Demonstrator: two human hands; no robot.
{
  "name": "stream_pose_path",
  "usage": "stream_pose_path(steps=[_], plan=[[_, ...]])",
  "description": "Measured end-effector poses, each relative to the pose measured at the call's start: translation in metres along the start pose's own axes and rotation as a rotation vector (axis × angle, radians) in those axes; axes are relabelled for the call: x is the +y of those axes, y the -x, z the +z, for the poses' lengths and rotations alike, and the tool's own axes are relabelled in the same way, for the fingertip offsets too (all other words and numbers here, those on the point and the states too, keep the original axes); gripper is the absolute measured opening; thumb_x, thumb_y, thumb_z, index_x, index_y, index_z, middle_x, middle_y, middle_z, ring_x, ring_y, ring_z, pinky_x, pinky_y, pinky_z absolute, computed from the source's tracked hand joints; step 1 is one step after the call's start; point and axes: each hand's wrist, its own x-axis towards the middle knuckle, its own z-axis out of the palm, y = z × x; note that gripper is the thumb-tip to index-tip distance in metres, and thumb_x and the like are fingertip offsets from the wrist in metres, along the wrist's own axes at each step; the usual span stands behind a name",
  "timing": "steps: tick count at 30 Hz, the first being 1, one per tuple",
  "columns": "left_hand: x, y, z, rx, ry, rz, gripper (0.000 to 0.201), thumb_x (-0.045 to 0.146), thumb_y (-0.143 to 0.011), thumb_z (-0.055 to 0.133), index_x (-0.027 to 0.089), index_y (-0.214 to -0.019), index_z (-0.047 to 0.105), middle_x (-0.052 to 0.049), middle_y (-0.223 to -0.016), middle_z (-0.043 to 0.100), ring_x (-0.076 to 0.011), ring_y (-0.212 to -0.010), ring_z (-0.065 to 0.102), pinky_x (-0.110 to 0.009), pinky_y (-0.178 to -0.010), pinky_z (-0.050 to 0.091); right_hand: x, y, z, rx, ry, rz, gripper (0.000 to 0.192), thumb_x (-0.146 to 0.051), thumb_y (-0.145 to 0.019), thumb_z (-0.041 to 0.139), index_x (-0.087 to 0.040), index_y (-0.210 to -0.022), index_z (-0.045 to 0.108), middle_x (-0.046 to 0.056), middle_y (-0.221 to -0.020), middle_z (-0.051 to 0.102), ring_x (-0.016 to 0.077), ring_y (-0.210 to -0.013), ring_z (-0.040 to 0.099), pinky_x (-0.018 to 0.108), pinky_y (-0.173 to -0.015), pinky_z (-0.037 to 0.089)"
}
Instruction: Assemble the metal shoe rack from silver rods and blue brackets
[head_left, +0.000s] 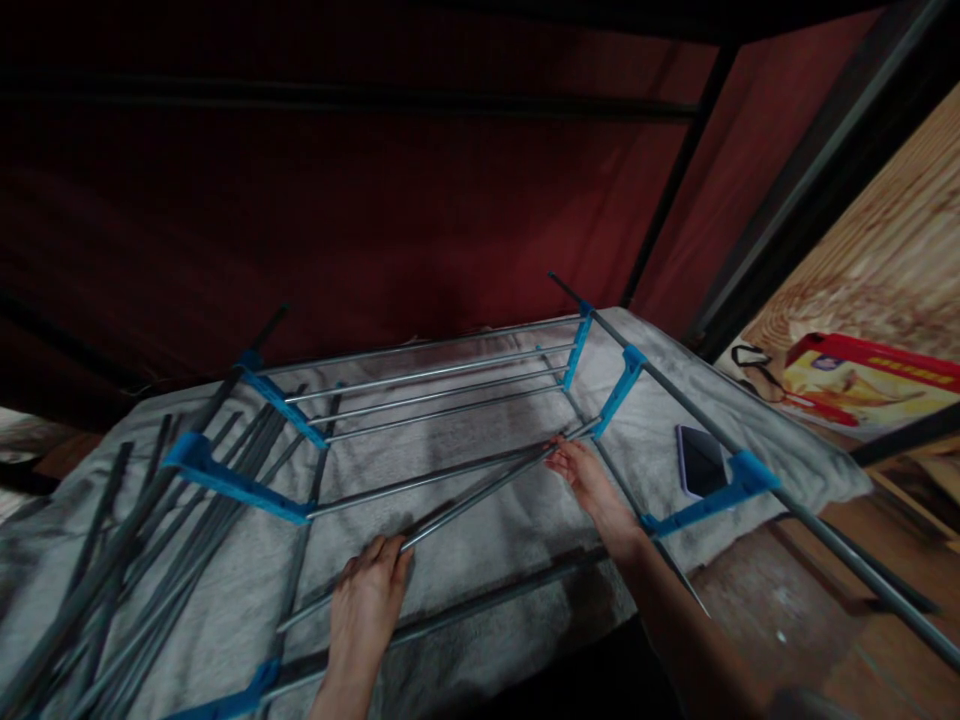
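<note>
Though dim, both grip one rod: left hand, right hand; ends unclear.

Dim light, dark red fabric wall behind black metal poles, grey blanket over a bed, wood-grain panel at right, brown floor

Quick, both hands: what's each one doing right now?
Left hand: closed on the loose metal rod.
Right hand: fingers on the same rod's far end; grip unclear.

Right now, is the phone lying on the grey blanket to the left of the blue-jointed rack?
No, the phone lies on the blanket at the rack's right side, beyond the right hand.
</note>
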Motion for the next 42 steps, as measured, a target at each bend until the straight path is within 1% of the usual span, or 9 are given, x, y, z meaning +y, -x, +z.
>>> stream_pose_path(steps=[5,8,14,18,24,29,36,39,42], plan=[[0.001,-0.003,0.009,-0.005,0.034,-0.015,0.035,0.032,-0.100,0.042,0.019,-0.112,0.073,-0.006,-0.107,0.075,-0.0214,-0.086,0.070,-0.033,-0.080,0.054,-0.001,-0.001,0.001,0.014,-0.010,0.029,0.031,-0.040,-0.065,0.086,-0.020,-0.078,0.066,0.001,-0.080,0.070,0.0139,-0.069,0.061,0.030,-0.073,0.053],[0.001,-0.003,0.015,-0.015,0.059,-0.017,0.036,0.031,-0.100,0.041,0.018,-0.113,0.073,-0.008,-0.109,0.074,-0.0218,-0.088,0.070,-0.034,-0.082,0.055,-0.001,0.000,0.001,0.019,-0.009,0.031,0.030,-0.038,-0.067,0.086,-0.019,-0.080,0.066,-0.001,-0.079,0.069,0.0126,-0.068,0.060,0.029,-0.073,0.053],[-0.001,-0.009,0.021,-0.033,0.111,-0.033,0.036,0.029,-0.098,0.042,0.018,-0.111,0.074,-0.009,-0.108,0.075,-0.0226,-0.090,0.070,-0.035,-0.086,0.056,-0.002,0.000,0.003,0.033,-0.005,0.020,0.031,-0.039,-0.066,0.087,-0.020,-0.078,0.065,0.000,-0.081,0.069,0.0125,-0.069,0.059,0.028,-0.072,0.054],[-0.001,-0.012,0.023,-0.025,0.094,-0.045,0.036,0.028,-0.098,0.042,0.018,-0.113,0.074,-0.009,-0.110,0.075,-0.0233,-0.092,0.070,-0.035,-0.085,0.056,-0.003,-0.001,0.003,0.026,-0.010,0.024,0.034,-0.040,-0.065,0.087,-0.018,-0.079,0.066,0.001,-0.083,0.069,0.0123,-0.069,0.060,0.028,-0.073,0.054],[0.000,-0.014,0.023,-0.021,0.101,-0.055,0.039,0.029,-0.100,0.040,0.015,-0.115,0.073,-0.011,-0.113,0.074,-0.0247,-0.095,0.070,-0.037,-0.085,0.056,-0.001,-0.005,0.002,0.022,-0.021,0.020,0.031,-0.037,-0.068,0.085,-0.017,-0.083,0.067,0.001,-0.082,0.070,0.0121,-0.068,0.061,0.028,-0.073,0.053],[-0.002,-0.017,0.025,-0.022,0.109,-0.030,0.038,0.027,-0.100,0.039,0.015,-0.115,0.072,-0.010,-0.110,0.074,-0.0241,-0.092,0.070,-0.037,-0.084,0.055,-0.002,-0.008,0.002,0.026,-0.029,0.004,0.031,-0.035,-0.067,0.086,-0.017,-0.084,0.067,0.001,-0.080,0.070,0.0115,-0.066,0.061,0.026,-0.071,0.054],[-0.006,-0.020,0.032,-0.033,0.124,-0.010,0.040,0.029,-0.101,0.037,0.016,-0.118,0.071,-0.010,-0.112,0.074,-0.0252,-0.097,0.070,-0.038,-0.089,0.053,0.000,-0.006,0.000,0.018,-0.029,-0.008,0.031,-0.036,-0.069,0.086,-0.018,-0.085,0.067,0.000,-0.078,0.069,0.0118,-0.067,0.062,0.026,-0.072,0.055],[-0.006,-0.020,0.032,-0.011,0.112,0.001,0.041,0.029,-0.101,0.036,0.016,-0.119,0.071,-0.010,-0.111,0.074,-0.0260,-0.098,0.070,-0.039,-0.090,0.052,0.000,-0.005,0.000,0.012,-0.048,-0.004,0.032,-0.038,-0.068,0.087,-0.018,-0.084,0.067,0.000,-0.077,0.069,0.0124,-0.067,0.062,0.027,-0.071,0.055],[-0.005,-0.021,0.028,0.036,0.105,0.018,0.041,0.030,-0.101,0.036,0.015,-0.118,0.071,-0.011,-0.109,0.074,-0.0266,-0.099,0.069,-0.040,-0.090,0.050,-0.002,-0.005,0.001,0.007,-0.076,-0.003,0.034,-0.038,-0.067,0.088,-0.018,-0.085,0.068,0.000,-0.077,0.070,0.0126,-0.068,0.063,0.028,-0.071,0.055]])
